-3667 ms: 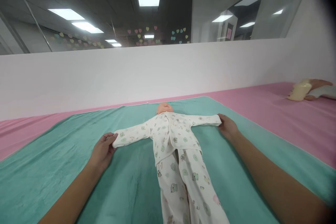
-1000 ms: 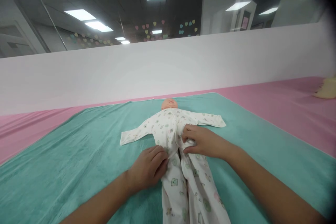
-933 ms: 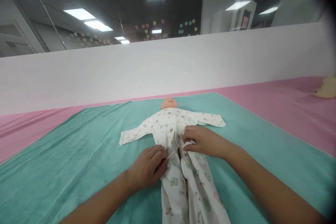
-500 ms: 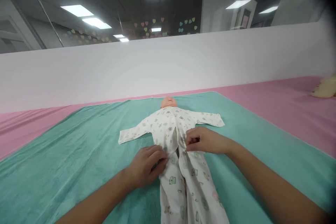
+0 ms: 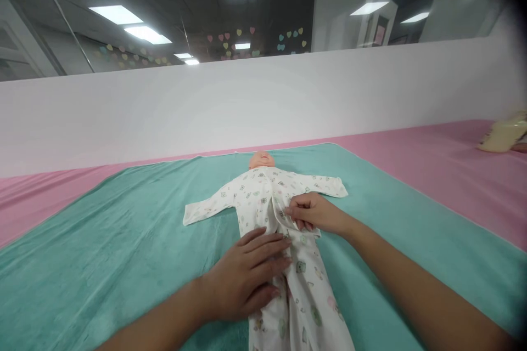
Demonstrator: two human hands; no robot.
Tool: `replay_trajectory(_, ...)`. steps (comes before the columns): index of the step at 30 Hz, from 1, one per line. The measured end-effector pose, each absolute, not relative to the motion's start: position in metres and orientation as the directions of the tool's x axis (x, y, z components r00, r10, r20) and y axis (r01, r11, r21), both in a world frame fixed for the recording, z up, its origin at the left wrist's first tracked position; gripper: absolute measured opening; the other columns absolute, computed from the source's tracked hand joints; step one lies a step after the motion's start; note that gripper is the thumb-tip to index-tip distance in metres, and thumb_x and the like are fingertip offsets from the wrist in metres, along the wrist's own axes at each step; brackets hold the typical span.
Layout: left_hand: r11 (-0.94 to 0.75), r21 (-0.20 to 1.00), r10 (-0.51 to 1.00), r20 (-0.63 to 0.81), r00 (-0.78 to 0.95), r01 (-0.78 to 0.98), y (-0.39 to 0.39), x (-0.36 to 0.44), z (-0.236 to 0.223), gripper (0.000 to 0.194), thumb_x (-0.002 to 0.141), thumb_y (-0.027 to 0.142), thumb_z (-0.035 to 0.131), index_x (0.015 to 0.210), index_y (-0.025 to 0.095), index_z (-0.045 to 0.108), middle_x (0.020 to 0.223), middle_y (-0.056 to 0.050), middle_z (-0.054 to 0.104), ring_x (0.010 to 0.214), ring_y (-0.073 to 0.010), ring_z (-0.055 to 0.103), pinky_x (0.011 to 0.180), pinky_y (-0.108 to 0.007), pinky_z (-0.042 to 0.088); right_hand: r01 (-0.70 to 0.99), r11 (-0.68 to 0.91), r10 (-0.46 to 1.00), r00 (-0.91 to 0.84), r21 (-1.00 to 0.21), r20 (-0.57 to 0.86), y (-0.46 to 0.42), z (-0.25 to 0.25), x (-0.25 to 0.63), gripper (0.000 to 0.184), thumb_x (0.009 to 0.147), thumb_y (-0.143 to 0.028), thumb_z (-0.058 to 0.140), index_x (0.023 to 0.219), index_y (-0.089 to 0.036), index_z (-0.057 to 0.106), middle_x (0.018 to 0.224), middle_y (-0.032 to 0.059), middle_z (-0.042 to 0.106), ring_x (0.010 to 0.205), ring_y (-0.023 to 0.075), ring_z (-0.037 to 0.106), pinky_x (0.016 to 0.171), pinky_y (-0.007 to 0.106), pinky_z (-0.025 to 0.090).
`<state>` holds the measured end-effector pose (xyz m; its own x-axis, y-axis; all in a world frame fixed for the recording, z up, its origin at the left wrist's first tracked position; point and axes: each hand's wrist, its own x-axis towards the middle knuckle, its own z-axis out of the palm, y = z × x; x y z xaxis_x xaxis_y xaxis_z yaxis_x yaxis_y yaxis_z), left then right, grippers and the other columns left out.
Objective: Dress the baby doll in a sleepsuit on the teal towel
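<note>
One doll (image 5: 262, 159), two sleeves (image 5: 208, 210); left hand (image 5: 247, 275) fanned, right hand (image 5: 317, 214) curled.

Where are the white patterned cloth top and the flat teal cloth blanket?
White patterned cloth top (image 5: 256, 196): head camera view, on its front.
Teal cloth blanket (image 5: 123, 247): head camera view, bare part, picture left.
</note>
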<state>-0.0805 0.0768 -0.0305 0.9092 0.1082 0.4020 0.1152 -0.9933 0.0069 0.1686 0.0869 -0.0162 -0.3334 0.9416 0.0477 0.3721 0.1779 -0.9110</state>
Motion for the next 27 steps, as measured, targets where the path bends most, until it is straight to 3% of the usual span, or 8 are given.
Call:
replay_trajectory(5, -0.987, 0.119, 0.138, 0.301, 0.944, 0.106, 0.075, -0.075, -0.025, 0.034, 0.088, 0.029, 0.044, 0.121, 0.023, 0.05, 0.12, -0.004, 0.057, 0.119, -0.0195, 0.043, 0.111, -0.044, 0.019, 0.279, 0.17, 0.952, -0.296, -0.945, 0.084, 0.092, -0.024, 0.17, 0.037, 0.078, -0.052, 0.052, 0.067, -0.017, 0.056, 0.051, -0.0008, 0.057, 0.04, 0.0071, 0.042, 0.042, 0.02, 0.034)
replay_trajectory(10, -0.975, 0.161, 0.188, 0.237, 0.953, 0.153, 0.068, -0.068, -0.019, 0.023, 0.089, 0.031, 0.04, 0.096, 0.023, 0.06, 0.1, -0.002, 0.061, 0.102, -0.0165, 0.051, 0.112, -0.043, 0.01, 0.188, 0.185, 0.967, -0.211, -0.965, 0.144, 0.095, -0.028, 0.166, 0.038, 0.079, -0.053, 0.051, 0.065, -0.018, 0.055, 0.044, -0.0021, 0.052, 0.037, 0.0077, 0.039, 0.038, 0.021, 0.03)
replay_trajectory(14, -0.983, 0.171, 0.111, 0.247, 0.963, 0.069, 0.059, -0.065, -0.023, 0.021, 0.088, 0.034, 0.041, 0.089, 0.022, 0.059, 0.095, 0.0, 0.061, 0.097, -0.0152, 0.053, 0.112, -0.043, 0.007, 0.047, 0.259, 0.964, 0.041, -0.965, 0.261, 0.101, -0.03, 0.169, 0.035, 0.08, -0.049, 0.052, 0.063, -0.018, 0.053, 0.048, -0.0024, 0.048, 0.043, 0.008, 0.04, 0.045, 0.022, 0.033)
replay_trajectory(18, -0.985, 0.171, 0.039, 0.191, 0.981, 0.006, 0.053, -0.066, -0.018, 0.022, 0.089, 0.032, 0.04, 0.099, 0.022, 0.056, 0.104, 0.0, 0.062, 0.106, -0.0155, 0.051, 0.112, -0.039, 0.009, -0.023, 0.281, 0.924, 0.277, -0.959, 0.264, 0.113, -0.038, 0.187, 0.034, 0.078, -0.05, 0.054, 0.065, -0.019, 0.052, 0.055, -0.0025, 0.044, 0.048, 0.0083, 0.038, 0.047, 0.023, 0.032)
replay_trajectory(23, -0.99, 0.141, 0.045, 0.136, 0.99, 0.026, 0.05, -0.067, -0.008, 0.028, 0.091, 0.033, 0.038, 0.112, 0.022, 0.053, 0.114, 0.0, 0.06, 0.121, -0.0177, 0.04, 0.113, -0.041, 0.006, 0.143, 0.162, 0.909, 0.364, -0.976, 0.204, 0.13, -0.061, 0.206, 0.036, 0.077, -0.053, 0.051, 0.066, -0.019, 0.052, 0.059, -0.0009, 0.049, 0.05, 0.0099, 0.042, 0.05, 0.025, 0.035)
replay_trajectory(27, -0.988, 0.148, 0.071, 0.247, 0.966, 0.035, 0.062, -0.075, -0.02, 0.026, 0.089, 0.029, 0.042, 0.112, 0.021, 0.053, 0.114, -0.002, 0.06, 0.119, -0.0179, 0.043, 0.112, -0.041, 0.016, 0.412, 0.055, 0.959, 0.232, -0.909, 0.163, 0.136, -0.074, 0.205, 0.036, 0.077, -0.05, 0.049, 0.06, -0.018, 0.052, 0.059, 0.0001, 0.055, 0.053, 0.0123, 0.049, 0.057, 0.027, 0.037)
